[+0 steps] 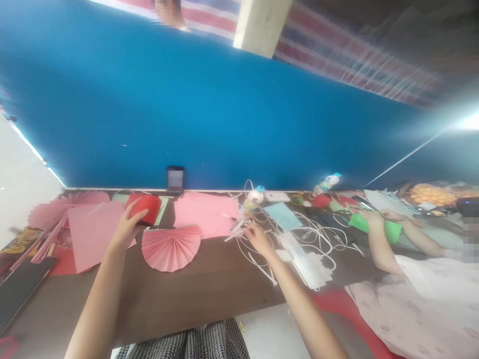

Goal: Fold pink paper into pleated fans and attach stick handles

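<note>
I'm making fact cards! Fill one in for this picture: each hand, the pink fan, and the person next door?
Left hand: holding a red object
Right hand: at white scraps; grip unclear
Pink fan: pleated, spread open on the brown table
Neighbour: hands at green paper, far right

Table (179,304) around the left hand (129,224) gripping an object (146,208).
Left of this grip lies a paper sheet (88,234); to its right and nearer the body, a paper fan (172,252). Behind the fan, more sheets (205,212) lie between it and the right hand (259,238), which is at loose strips (236,229). Behind that hand stands a bottle (256,196); right of it, cables (318,227), then a co-worker's hands (371,219).
</note>
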`<state>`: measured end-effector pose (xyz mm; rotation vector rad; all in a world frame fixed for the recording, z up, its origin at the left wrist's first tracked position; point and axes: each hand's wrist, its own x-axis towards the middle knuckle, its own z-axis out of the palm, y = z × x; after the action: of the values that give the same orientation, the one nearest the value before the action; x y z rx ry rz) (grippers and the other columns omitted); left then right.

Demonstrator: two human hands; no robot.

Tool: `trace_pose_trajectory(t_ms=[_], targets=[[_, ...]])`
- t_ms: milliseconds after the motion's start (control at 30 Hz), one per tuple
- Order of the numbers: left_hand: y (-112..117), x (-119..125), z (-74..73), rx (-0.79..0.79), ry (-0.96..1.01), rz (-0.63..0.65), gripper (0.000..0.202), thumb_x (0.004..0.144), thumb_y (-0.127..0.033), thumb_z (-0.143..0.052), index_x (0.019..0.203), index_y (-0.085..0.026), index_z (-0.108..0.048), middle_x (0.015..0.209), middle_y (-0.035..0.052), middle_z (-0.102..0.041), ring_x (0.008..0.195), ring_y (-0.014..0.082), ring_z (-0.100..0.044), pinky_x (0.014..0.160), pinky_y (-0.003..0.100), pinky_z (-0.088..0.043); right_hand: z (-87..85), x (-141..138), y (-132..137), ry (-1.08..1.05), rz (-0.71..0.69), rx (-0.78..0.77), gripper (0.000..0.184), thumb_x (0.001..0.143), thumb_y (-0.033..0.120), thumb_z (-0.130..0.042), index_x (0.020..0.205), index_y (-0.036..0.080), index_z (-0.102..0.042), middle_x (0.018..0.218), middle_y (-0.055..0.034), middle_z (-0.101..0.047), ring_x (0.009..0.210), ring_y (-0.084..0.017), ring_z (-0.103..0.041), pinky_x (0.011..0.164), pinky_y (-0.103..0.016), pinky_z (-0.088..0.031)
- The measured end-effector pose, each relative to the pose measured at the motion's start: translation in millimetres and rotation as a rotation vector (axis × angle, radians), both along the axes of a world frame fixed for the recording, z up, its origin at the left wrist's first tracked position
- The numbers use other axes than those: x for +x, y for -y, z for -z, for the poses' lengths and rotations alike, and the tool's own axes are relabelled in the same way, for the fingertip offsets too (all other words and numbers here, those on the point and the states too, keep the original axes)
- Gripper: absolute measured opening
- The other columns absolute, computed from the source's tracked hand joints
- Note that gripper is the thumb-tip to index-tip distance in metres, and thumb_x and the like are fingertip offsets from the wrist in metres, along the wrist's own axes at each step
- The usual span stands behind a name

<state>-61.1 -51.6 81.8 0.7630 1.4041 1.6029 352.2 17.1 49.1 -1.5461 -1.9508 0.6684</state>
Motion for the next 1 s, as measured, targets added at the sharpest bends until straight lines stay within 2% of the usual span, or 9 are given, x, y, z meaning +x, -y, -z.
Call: trace_pose_trajectory(t_ms=[167,367,467,533,600,700,767,867,1000], targets=[[-2.9,2.5,4.7,-0.020,0.022,0.045,0.065,0.061,-0.036,-0.070,0.122,-0.031,-0.048,0.117,0.0072,-0.053,0.083,0.0184,-0.060,0.064,0.026,-0.049,12.3,-6.1,7.8,0.119,0.022,0.149,0.013,0.072,0.028,-0.056,0.062,0.020,-0.062,0.075,-0.0032,-0.063,0.076,-0.019,-0.056,0.075,-0.031,-0.039],[-4.2,4.3,9.1,-0.029,-0.014,0.066,0.065,0.062,-0.037,-0.069,0.123,-0.029,-0.048,0.114,0.0076,-0.055,0.083,0.0195,-0.062,0.064,0.026,-0.050,0.6,-1.6,-11.0,0.153,0.169,0.284,0.028,0.080,0.020,-0.035,0.084,0.015,-0.062,0.091,-0.0126,-0.062,0.089,-0.024,-0.054,0.081,-0.038,-0.038],[-5.4,6.0,10.3,-0.013,-0.021,0.073,0.065,0.062,-0.037,-0.069,0.123,-0.028,-0.048,0.117,0.0086,-0.054,0.083,0.0201,-0.062,0.064,0.028,-0.051,-7.5,-20.3,-20.1,0.183,-0.008,0.310,0.030,0.081,0.021,-0.038,0.103,0.018,-0.059,0.110,-0.0099,-0.059,0.106,-0.022,-0.049,0.091,-0.036,-0.034],[-5.8,7.0,10.6,-0.012,-0.026,0.077,0.065,0.062,-0.037,-0.069,0.123,-0.028,-0.048,0.119,0.0092,-0.053,0.081,0.0203,-0.063,0.063,0.028,-0.052,-13.9,-35.2,-24.6,0.303,-0.241,0.251,0.033,0.083,0.022,-0.038,0.110,0.020,-0.056,0.116,-0.0078,-0.057,0.109,-0.021,-0.048,0.093,-0.034,-0.032],[-5.3,7.7,10.3,-0.017,-0.021,0.093,0.065,0.062,-0.036,-0.069,0.123,-0.028,-0.048,0.119,0.0093,-0.053,0.078,0.0200,-0.064,0.062,0.029,-0.052,-20.9,-44.5,-28.8,0.443,-0.325,0.116,0.031,0.086,0.025,-0.035,0.103,0.020,-0.060,0.107,-0.0073,-0.061,0.100,-0.019,-0.053,0.087,-0.032,-0.036],[-3.3,8.4,8.7,-0.020,-0.005,0.113,0.066,0.062,-0.036,-0.069,0.124,-0.029,-0.047,0.118,0.0089,-0.054,0.074,0.0187,-0.064,0.062,0.030,-0.053,-28.9,-43.3,-34.1,0.536,-0.277,-0.006,0.039,0.088,0.028,-0.030,0.078,0.015,-0.066,0.077,-0.0091,-0.066,0.075,-0.018,-0.058,0.071,-0.028,-0.039],[-2.1,9.5,7.0,-0.033,-0.008,0.116,0.066,0.062,-0.036,-0.069,0.124,-0.030,-0.046,0.117,0.0083,-0.055,0.071,0.0180,-0.065,0.061,0.030,-0.053,-30.1,-37.1,-35.4,0.572,-0.239,-0.052,0.037,0.087,0.027,-0.035,0.069,0.013,-0.065,0.067,-0.0099,-0.064,0.065,-0.018,-0.058,0.063,-0.027,-0.037],[-1.8,13.1,3.8,-0.080,-0.023,0.106,0.070,0.060,-0.038,-0.069,0.125,-0.029,-0.045,0.112,0.0082,-0.058,0.070,0.0194,-0.065,0.058,0.030,-0.052,-25.0,-32.4,-32.7,0.610,-0.210,-0.098,0.023,0.082,0.022,-0.045,0.073,0.013,-0.064,0.074,-0.0101,-0.066,0.065,-0.017,-0.058,0.059,-0.024,-0.034],[-2.0,19.4,0.0,-0.061,-0.088,0.073,0.066,0.060,-0.040,-0.069,0.122,-0.027,-0.049,0.111,0.0083,-0.060,0.081,0.0222,-0.064,0.061,0.028,-0.052,-11.7,-40.8,-26.8,0.636,-0.193,-0.138,0.011,0.075,0.018,-0.054,0.077,0.014,-0.065,0.078,-0.0091,-0.065,0.069,-0.016,-0.058,0.058,-0.022,-0.034]])
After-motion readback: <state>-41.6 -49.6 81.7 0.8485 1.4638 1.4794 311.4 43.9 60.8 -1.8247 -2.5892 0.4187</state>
